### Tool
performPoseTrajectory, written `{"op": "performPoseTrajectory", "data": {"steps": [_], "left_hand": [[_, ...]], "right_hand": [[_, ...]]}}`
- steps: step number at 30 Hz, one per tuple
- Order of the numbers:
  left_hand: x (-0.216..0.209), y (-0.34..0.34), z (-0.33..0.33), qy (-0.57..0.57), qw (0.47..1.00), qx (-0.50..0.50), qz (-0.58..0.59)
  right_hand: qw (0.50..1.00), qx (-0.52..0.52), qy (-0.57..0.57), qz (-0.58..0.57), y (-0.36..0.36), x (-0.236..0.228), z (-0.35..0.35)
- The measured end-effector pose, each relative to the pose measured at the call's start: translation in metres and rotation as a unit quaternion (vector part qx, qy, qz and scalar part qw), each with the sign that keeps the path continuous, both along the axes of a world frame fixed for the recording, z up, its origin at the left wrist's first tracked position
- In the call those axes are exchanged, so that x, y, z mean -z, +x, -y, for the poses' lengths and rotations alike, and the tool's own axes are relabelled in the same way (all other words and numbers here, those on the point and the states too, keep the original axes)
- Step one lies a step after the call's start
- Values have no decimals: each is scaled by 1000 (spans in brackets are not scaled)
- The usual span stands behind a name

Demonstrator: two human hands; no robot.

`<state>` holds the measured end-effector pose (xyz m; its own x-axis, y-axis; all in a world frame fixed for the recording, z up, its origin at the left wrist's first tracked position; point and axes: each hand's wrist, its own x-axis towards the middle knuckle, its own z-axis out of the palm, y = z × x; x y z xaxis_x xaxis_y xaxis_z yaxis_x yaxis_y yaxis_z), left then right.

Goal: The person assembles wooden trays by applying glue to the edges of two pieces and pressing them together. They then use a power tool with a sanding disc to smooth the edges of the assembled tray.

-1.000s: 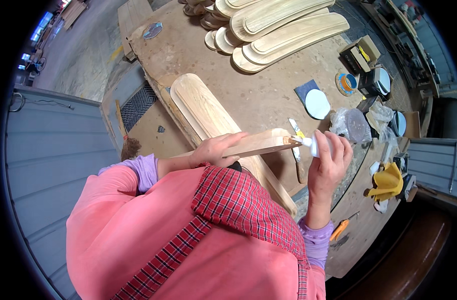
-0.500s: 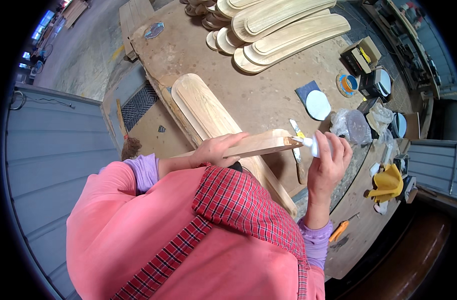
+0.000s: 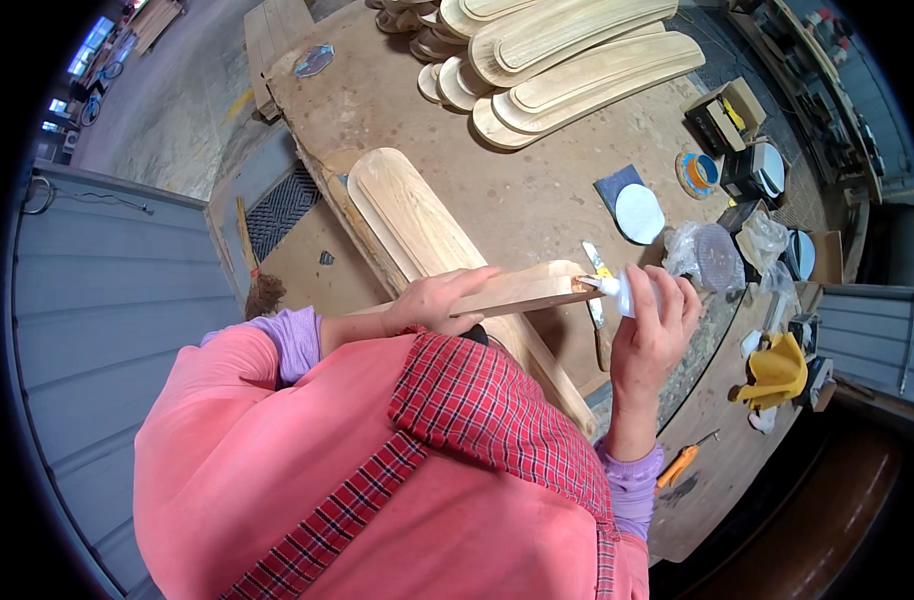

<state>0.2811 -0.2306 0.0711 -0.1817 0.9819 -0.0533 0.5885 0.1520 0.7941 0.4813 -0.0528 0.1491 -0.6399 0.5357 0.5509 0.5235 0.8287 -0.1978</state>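
My left hand (image 3: 429, 302) grips a pale wooden piece (image 3: 527, 287) held on edge near my chest. Its right end has a darker, rough brown spot. In my right hand (image 3: 655, 325) is a small white squeeze bottle (image 3: 627, 296), tilted so its narrow nozzle meets or nearly meets that spot; I cannot tell whether they touch. Beneath the held piece, a rounded wooden board (image 3: 409, 205) lies on the worktable (image 3: 367, 100). A putty knife (image 3: 599, 335) with a wooden handle rests just left of my right hand.
Stacked rounded wooden boards (image 3: 587, 85) fill the table's far side. To the right lie a white sanding disc (image 3: 639, 213), a roll of tape (image 3: 699, 172), boxes and plastic bags. Nearer are a yellow glove (image 3: 777, 372) and an orange-handled tool (image 3: 679, 465). A broom (image 3: 262, 290) stands at left.
The bottle has shifted slightly left, its nozzle now closer over the brown spot on the wooden piece. My left hand keeps its hold; the whole view has moved slightly.
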Motion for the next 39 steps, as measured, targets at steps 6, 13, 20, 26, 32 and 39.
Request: {"op": "performPoseTrajectory", "data": {"steps": [6,13,20,26,32,39], "left_hand": [[-1,0,0,-13,1000,0,-2],[3,-1,0,11,1000,2,1],[1,0,-1,5,1000,2,9],[0,-1,-2,-15,1000,0,10],[0,-1,-2,-7,1000,2,4],[-4,0,-2,-25,1000,-5,4]], "right_hand": [[1000,-6,9,-12,-1,2,0],[1000,-3,11,-4,-3,0,0],[1000,1,16,-1,-3,0,0],[1000,1,-1,-23,1,2,4],[1000,16,0,-20,7,2,4],[1000,10,-6,-24,7,4,4]]}}
